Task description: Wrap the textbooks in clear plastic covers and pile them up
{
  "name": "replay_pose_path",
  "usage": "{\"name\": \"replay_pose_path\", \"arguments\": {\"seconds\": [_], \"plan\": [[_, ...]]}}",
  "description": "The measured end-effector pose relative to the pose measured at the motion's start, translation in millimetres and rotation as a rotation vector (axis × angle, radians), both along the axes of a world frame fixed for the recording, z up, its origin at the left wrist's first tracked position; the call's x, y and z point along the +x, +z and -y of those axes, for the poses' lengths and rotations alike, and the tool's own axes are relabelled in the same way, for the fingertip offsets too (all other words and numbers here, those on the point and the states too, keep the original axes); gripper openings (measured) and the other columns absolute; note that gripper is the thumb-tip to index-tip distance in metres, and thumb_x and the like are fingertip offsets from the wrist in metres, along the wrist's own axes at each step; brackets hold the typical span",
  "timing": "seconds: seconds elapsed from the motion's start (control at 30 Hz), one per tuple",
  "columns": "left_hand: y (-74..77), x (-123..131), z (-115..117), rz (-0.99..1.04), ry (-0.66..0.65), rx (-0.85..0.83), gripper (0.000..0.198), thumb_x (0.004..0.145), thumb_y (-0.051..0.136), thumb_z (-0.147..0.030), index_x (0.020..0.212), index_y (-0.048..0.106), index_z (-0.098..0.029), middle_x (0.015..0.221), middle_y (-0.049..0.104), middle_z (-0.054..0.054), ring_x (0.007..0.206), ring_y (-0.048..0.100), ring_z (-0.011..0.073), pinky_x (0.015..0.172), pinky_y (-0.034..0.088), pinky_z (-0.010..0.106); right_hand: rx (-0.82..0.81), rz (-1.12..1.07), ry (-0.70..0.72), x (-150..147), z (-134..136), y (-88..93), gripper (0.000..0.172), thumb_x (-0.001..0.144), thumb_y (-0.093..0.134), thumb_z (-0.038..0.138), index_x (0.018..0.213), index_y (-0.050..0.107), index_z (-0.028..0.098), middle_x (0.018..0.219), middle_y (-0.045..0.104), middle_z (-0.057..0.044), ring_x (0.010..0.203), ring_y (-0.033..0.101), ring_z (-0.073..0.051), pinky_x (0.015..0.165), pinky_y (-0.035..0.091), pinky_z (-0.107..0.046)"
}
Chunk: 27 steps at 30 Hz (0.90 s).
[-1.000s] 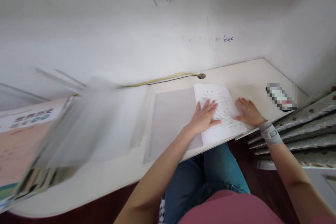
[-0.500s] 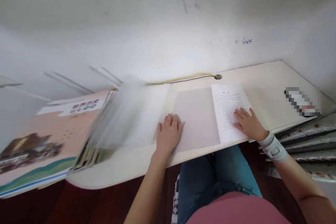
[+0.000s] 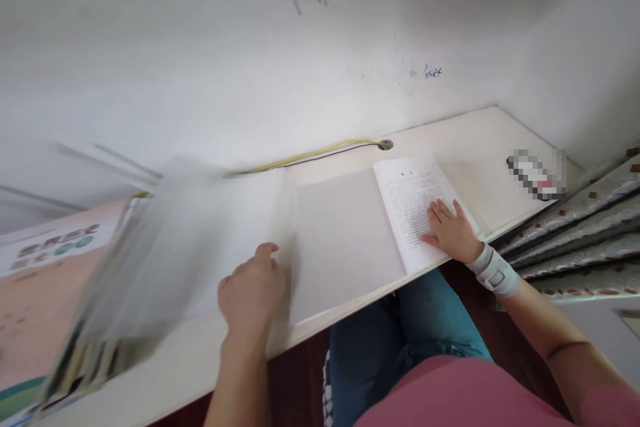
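My right hand (image 3: 454, 232) lies flat with its fingers stretched out on a printed page (image 3: 400, 200) at the desk's front edge. My left hand (image 3: 254, 290) is over the desk near a large white sheet (image 3: 250, 203). Its fingers look bent, with one curving out to the right, and they are partly hidden and blurred, so I cannot tell whether they hold anything. Between my hands lies a plain grey sheet (image 3: 345, 240) next to the printed page.
A pink-covered book (image 3: 55, 300) lies at the left, beside a blurred stack of books or papers (image 3: 100, 367). A yellow cable (image 3: 300, 159) runs along the wall to a desk hole (image 3: 385, 145). A pixelated object (image 3: 535, 177) lies right; patterned curtain (image 3: 580, 233) folds hang beside the desk (image 3: 470, 127).
My left hand has shifted left and nearer to me, from flat with stretched fingers to bent fingers. My right hand still rests on the printed page. The view has turned slightly right.
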State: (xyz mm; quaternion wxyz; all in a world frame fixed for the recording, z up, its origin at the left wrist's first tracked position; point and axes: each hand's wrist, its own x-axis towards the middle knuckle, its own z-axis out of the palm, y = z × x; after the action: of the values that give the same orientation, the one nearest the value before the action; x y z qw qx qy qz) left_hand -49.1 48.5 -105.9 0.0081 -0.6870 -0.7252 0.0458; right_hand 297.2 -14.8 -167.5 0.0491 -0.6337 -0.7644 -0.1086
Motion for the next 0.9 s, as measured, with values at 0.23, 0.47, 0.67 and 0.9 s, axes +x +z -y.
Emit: {"name": "replay_pose_path", "arguments": {"seconds": [0.23, 0.47, 0.67, 0.9], "plan": [[-21.0, -15.8, -2.4, 0.069, -0.045, 0.101, 0.042, 0.087, 0.029, -0.019, 0.107, 0.065, -0.014, 0.092, 0.069, 0.017, 0.087, 0.064, 0.0328, 0.071, 0.048, 0.044, -0.051, -0.031, -0.015, 13.0, -5.0, 4.2, 0.064, 0.094, 0.033, 0.052, 0.135, 0.049, 0.005, 0.138, 0.049, -0.023, 0.134, 0.039, -0.033, 0.108, 0.026, -0.059], [-20.7, 15.2, 12.8, 0.286, -0.233, 0.351, 0.048, 0.089, 0.03, -0.021, 0.128, 0.054, -0.005, 0.133, 0.048, 0.026, 0.127, 0.043, 0.0396, 0.098, 0.041, 0.057, 0.007, -0.026, 0.044, -12.6, -6.8, 10.1, 0.05, 0.096, 0.036, 0.039, 0.135, 0.048, 0.01, 0.147, 0.04, -0.016, 0.138, 0.032, -0.029, 0.112, 0.024, -0.053], [-61.9, 44.2, 0.0, 0.456, -0.41, 0.161, 0.07, 0.092, 0.029, -0.051, 0.141, 0.033, -0.002, 0.147, 0.034, 0.027, 0.139, 0.03, 0.0356, 0.108, 0.031, 0.055, -0.12, -0.076, 0.002, -22.9, -36.7, 15.4, 0.059, 0.096, 0.034, 0.048, 0.137, 0.045, 0.006, 0.143, 0.044, -0.022, 0.134, 0.04, -0.03, 0.11, 0.027, -0.055], [-95.8, 3.8, -14.2, 0.458, -0.387, 0.242, 0.084, 0.089, 0.029, -0.061, 0.141, 0.029, 0.004, 0.144, 0.033, 0.035, 0.139, 0.027, 0.0401, 0.106, 0.031, 0.059, -0.104, -0.06, 0.045, -1.3, -34.9, 2.0, 0.07, 0.093, 0.031, 0.057, 0.139, 0.042, 0.005, 0.144, 0.04, -0.025, 0.134, 0.038, -0.033, 0.109, 0.025, -0.059]]}}
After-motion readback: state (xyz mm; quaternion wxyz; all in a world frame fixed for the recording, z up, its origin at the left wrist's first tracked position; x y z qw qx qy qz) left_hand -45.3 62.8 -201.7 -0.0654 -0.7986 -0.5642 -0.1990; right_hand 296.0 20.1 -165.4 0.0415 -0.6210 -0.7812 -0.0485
